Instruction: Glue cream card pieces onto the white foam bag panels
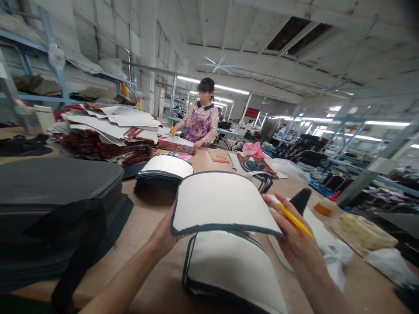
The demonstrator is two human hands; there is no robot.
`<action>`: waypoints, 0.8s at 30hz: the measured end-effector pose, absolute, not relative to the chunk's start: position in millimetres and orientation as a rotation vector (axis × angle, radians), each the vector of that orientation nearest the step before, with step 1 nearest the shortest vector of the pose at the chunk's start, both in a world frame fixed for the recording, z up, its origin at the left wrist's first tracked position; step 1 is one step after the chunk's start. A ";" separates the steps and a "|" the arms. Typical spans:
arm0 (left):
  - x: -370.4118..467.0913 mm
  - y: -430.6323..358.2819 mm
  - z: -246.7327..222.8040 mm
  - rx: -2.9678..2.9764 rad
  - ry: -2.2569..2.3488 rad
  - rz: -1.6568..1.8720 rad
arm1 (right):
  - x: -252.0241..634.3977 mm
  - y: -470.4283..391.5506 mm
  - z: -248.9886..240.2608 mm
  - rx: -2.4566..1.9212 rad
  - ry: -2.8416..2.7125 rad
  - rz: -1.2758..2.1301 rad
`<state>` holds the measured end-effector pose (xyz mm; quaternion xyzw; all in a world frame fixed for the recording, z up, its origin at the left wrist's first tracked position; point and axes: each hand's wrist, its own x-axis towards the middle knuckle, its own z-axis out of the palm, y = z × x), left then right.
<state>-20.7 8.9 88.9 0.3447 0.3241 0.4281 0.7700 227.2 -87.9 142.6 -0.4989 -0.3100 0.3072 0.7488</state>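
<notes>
A curved stack of pale, dark-edged panels (232, 266) rests on the brown counter (137, 248) at the foot of the view, while just above it two bare hands hold up a single white panel (222, 200) trimmed in the same dark binding. The left hand (163, 233) grips the panel's left edge, its fingertips hidden underneath; the right hand (290, 226) has its fingers closed at the right edge, with a yellow pen (296, 221) slanting across them.

Beyond the raised panel, slightly to the left, sits a second stack of white panels (165, 168), bowed and dark-edged. Bulky dark fabric goods (59, 183) fill the left side, a black strap (81, 244) trailing down the front. Behind them rises a tall, uneven pile of white sheets and reddish patterned material (108, 131).

To the right of the hands, an orange bottle (325, 207) with a red tip stands near a tan cloth bundle (363, 233). Across the counter, a co-worker (203, 117) in a purple patterned apron bends over a piece of work, a yellow tool (172, 130) in one hand, beneath strip lights and a ceiling fan (220, 65).
</notes>
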 end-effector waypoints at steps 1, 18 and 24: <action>-19.5 2.8 87.3 0.693 0.611 0.856 | 233.7 -99.4 132.1 -1.137 -0.669 0.657; 3.9 -42.8 39.3 2.250 0.873 0.855 | 268.2 -156.5 1.1 -1.501 -0.821 0.437; 25.5 -58.9 57.0 2.584 0.577 0.412 | 285.5 -168.1 13.6 -1.830 -0.941 0.071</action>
